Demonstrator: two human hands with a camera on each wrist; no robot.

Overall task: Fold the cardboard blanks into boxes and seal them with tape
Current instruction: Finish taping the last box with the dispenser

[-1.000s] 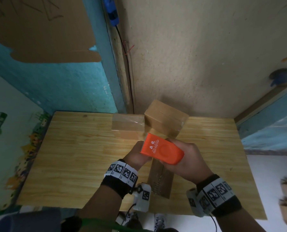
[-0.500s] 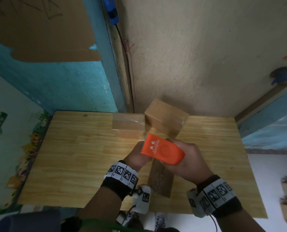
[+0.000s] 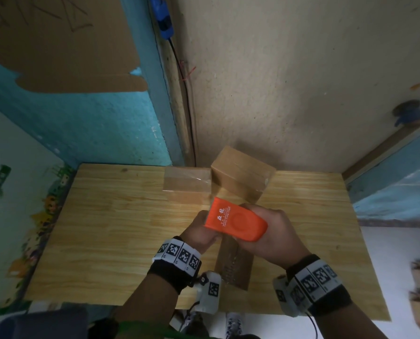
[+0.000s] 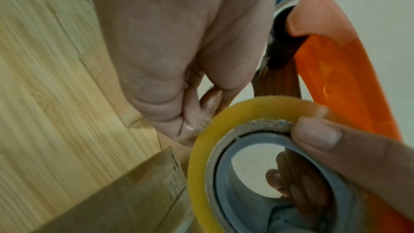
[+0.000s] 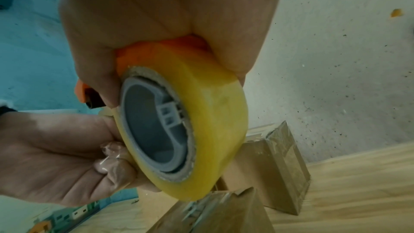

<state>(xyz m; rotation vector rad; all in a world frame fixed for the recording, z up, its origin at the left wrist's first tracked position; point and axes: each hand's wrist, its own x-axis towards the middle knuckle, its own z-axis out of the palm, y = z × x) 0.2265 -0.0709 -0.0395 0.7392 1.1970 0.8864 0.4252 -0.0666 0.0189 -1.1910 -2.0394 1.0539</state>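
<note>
gripping orange tape dispenser [image 3: 236,222] in right hand [image 3: 270,231], left hand [image 3: 200,231] pinching tape

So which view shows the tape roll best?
The right wrist view: the tape roll shows nearly whole, its grey core too. The left wrist view catches only its upper rim. In the head view the orange dispenser hides it.

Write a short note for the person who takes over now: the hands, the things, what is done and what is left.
Right hand grips the orange tape dispenser with its yellow roll.
Left hand pinches the loose tape end at the roll.
Two taped boxes stand at the table's far edge.
The folded box under the hands seems not yet taped.
Left: draw tape, seal it.
</note>
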